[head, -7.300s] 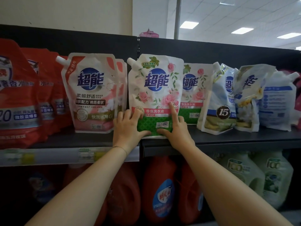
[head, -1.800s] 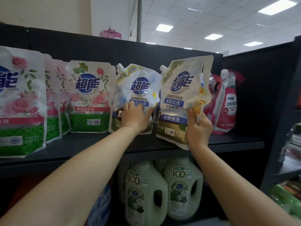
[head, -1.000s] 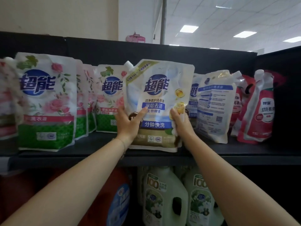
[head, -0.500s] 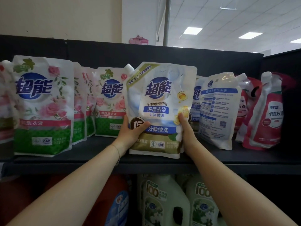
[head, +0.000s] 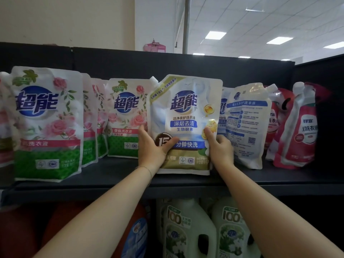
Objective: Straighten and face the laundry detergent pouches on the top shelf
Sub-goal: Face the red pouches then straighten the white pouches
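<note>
Shows a top shelf (head: 111, 174) of detergent pouches, task partly done. At centre, a blue pouch (head: 184, 123) upright, label forward, base on the shelf near its front edge; left hand (head: 150, 151) gripping its lower left side, thumb across the front; right hand (head: 220, 151) pinching its lower right edge. At left, rose pouches (head: 47, 123) upright and facing out, seemingly finished. Right of centre, a white pouch (head: 245, 125) showing its back panel, and at far right, red pouches (head: 299, 127) leaning and turned sideways: both probably left to fix. Below, green jugs (head: 188, 231).
</note>
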Demonstrator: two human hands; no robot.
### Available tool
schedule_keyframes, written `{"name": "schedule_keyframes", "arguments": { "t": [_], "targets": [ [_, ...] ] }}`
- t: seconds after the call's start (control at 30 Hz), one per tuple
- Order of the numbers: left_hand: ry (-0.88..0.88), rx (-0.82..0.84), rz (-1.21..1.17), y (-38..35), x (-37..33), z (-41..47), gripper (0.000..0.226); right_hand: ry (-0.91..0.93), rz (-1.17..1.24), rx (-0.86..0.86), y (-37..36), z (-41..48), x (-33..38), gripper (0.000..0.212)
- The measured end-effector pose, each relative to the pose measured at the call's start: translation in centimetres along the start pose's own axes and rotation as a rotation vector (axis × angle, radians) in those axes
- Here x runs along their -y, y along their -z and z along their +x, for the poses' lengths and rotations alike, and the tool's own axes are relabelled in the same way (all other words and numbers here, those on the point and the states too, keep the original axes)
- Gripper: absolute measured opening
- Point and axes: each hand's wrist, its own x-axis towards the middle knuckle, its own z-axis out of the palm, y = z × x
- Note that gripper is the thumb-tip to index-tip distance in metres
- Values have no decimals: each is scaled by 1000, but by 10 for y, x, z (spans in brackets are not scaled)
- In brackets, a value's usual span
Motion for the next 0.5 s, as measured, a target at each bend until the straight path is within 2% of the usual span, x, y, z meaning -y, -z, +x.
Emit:
{"name": "schedule_keyframes", "arguments": {
  "t": [0.1, 0.27, 0.33, 0.4, 0.5],
  "targets": [
    [-154, -214, 379, 4, -9, -10, 102, 27, -188, -100, 7, -9, 10, 63],
    [-626, -304, 567, 3, -7, -20, 45, 94, -275, -56, 22, -24, 23, 54],
    [-788, -258, 592, -4, -13, -30, 31, 139, -316, -38, 34, -32, 24, 48],
    [-915, -182, 588, -15, -24, -41, 34, 179, -382, -49, 47, -40, 22, 37],
    [-1024, 32, 547, -38, -42, -57, 31, 185, -475, -110, 69, -43, 11, 19]
  ]
}}
